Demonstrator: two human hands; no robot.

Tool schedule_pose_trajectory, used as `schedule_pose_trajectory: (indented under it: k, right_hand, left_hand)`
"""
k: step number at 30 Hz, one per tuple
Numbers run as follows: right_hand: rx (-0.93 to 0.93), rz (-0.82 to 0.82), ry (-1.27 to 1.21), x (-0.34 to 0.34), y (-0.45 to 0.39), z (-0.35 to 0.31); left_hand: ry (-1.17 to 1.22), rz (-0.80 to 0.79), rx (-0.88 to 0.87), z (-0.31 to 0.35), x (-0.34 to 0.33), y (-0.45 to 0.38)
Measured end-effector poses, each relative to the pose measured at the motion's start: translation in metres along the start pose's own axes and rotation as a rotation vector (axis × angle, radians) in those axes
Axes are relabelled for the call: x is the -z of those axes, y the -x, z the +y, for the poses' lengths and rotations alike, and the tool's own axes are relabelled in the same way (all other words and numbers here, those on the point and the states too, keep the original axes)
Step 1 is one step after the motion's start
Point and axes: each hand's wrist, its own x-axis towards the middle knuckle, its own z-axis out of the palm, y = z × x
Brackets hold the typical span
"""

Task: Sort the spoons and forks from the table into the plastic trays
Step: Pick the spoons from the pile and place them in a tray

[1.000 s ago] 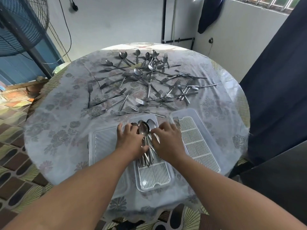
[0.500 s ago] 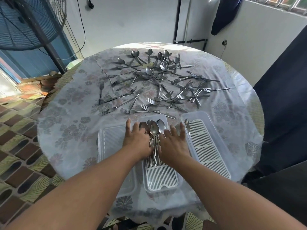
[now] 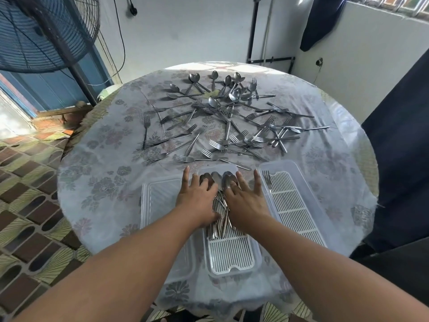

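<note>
Overhead, pale walls [image 3: 185, 31] close the room, with a dark curtain [image 3: 399, 140] hanging down the right side and a large blue standing fan [image 3: 39, 33] at the upper left above a patterned tile floor [image 3: 27, 205]. At the centre stands a round table [image 3: 92, 182] under a floral cloth with a clear plastic cover.

Across the far half of the table lies a loose scatter of cutlery: forks [image 3: 209, 135] crossed over one another through the middle, spoons [image 3: 220, 87] mostly at the far edge.

Three clear plastic trays sit side by side at the near edge. A left tray [image 3: 157, 205] shows nothing inside that I can make out; a middle tray [image 3: 232, 256] holds a bundle of sorted spoons [image 3: 218, 180], bowls pointing away; a right tray [image 3: 297, 205], angled outward, has a fork [image 3: 267, 177] at its far end.

Both hands rest on the spoon bundle in the middle tray. On the left hand [image 3: 197, 201] the fingers are spread and nearly straight, pressing flat, gripping nothing. On the right hand [image 3: 246, 201] the fingers are likewise splayed and flat beside it.
</note>
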Motion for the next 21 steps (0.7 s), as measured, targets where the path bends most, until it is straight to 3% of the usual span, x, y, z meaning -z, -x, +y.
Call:
schedule_pose_trajectory:
  k: [12, 21]
  right_hand:
    - [-0.086, 0.078, -0.108, -0.001, 0.000, -0.001]
    - [0.049, 0.062, -0.032, -0.002, -0.001, -0.005]
  left_hand:
    - [-0.001, 0.039, -0.055, 0.011, -0.002, -0.003]
    - [0.073, 0.094, -0.006, 0.004, 0.000, -0.008]
